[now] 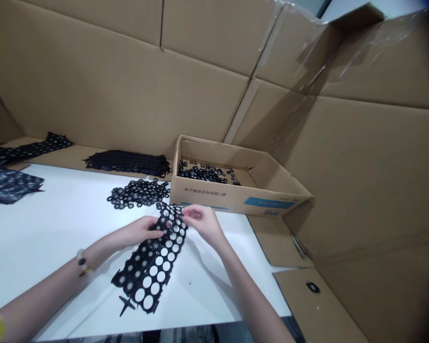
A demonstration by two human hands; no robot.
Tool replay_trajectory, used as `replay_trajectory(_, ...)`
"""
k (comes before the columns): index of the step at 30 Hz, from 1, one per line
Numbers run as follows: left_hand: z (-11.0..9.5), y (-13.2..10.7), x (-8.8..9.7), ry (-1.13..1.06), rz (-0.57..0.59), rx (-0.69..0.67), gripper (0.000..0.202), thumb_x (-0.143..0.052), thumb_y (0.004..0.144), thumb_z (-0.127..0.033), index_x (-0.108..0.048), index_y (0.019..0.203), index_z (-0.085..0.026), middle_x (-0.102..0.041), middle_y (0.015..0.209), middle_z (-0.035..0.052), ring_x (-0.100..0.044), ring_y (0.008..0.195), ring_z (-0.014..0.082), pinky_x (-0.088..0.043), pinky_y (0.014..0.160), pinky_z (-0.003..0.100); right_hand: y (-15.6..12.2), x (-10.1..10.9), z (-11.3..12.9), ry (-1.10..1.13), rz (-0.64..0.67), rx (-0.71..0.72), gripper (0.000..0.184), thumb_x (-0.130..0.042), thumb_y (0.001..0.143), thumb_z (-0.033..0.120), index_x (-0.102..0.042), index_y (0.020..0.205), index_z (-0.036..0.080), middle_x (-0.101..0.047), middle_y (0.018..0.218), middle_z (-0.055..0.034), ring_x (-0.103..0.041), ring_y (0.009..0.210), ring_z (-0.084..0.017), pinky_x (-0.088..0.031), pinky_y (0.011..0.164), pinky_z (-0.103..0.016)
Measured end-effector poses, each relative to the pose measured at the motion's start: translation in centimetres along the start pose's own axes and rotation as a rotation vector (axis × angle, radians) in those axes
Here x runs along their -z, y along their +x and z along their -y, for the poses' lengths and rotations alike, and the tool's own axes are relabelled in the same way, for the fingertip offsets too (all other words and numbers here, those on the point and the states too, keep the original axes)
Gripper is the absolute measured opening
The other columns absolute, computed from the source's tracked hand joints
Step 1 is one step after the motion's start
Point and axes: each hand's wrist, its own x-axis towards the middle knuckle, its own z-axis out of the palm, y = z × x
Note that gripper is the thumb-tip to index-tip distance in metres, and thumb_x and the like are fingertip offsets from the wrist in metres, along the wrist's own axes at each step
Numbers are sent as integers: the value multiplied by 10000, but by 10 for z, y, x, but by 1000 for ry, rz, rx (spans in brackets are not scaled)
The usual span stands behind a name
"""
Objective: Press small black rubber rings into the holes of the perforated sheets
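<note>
from here i judge the perforated black sheet point(152, 261) at seven o'clock light, floppy, best held by its edges; my left hand point(142, 231) pinches it toward twelve, my right hand point(203, 222) its one o'clock edge.

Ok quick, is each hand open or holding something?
Left hand: holding the long, flat black sheet with round holes.
Right hand: fingers curled at its far end; can't tell if they're gripping.

Cardboard walls point(121, 71) stand behind the white table point(75, 205), clear tape point(386, 40) shining at upper right.
</note>
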Motion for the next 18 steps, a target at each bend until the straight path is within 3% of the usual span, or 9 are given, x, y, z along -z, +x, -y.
replay_trajectory(3, 3, -2, 0, 39, 26, 58, 318, -633, 766, -440, -651, 950, -180, -681, 996, 32, -572, 1017, 268, -414, 878, 324, -1, -9, 1, 107, -122, 163, 500, -626, 793, 307, -541, 1273, 195, -592, 1260, -103, -598, 1104, -226, -485, 943, -365)
replay_trajectory(5, 3, -4, -1, 14, 108, 88, 315, -664, 736, -420, -649, 941, -180, -677, 994, 30, -577, 990, 260, -425, 851, 310, -4, -16, 3, -1, -87, 222, 516, -619, 810, 320, -517, 1305, 218, -548, 1324, -87, -539, 1190, -229, -425, 1019, -381)
replay_trajectory(8, 2, -6, -1, 20, 142, 97, 328, -718, 672, -375, -641, 926, -183, -666, 941, 14, -576, 922, 237, -427, 783, 279, -9, -21, 4, -182, 54, 204, 436, -647, 791, 357, -608, 1202, 217, -626, 1221, -84, -571, 1133, -239, -419, 1004, -390)
replay_trajectory(11, 5, -4, 2, 80, 28, 108, 323, -723, 663, -386, -625, 884, -174, -627, 757, -23, -566, 769, 194, -401, 685, 251, -9, -21, 2, -211, 215, 110, 300, -673, 766, 352, -696, 1014, 184, -718, 947, -64, -655, 881, -210, -493, 826, -326)
replay_trajectory(14, 9, 1, 6, 80, -60, 69, 304, -684, 708, -430, -629, 841, -162, -631, 718, -15, -562, 718, 177, -390, 667, 246, -6, -21, 0, -194, 204, 66, 140, -666, 762, 276, -716, 814, 156, -717, 803, -42, -646, 769, -177, -478, 732, -275)
replay_trajectory(18, 9, 4, 7, 181, -153, -37, 330, -604, 786, -470, -683, 886, -166, -684, 843, 27, -580, 790, 197, -405, 715, 262, -3, -18, -5, -123, 183, 42, 139, -651, 747, 240, -717, 842, 161, -723, 850, -45, -642, 802, -179, -475, 748, -283)
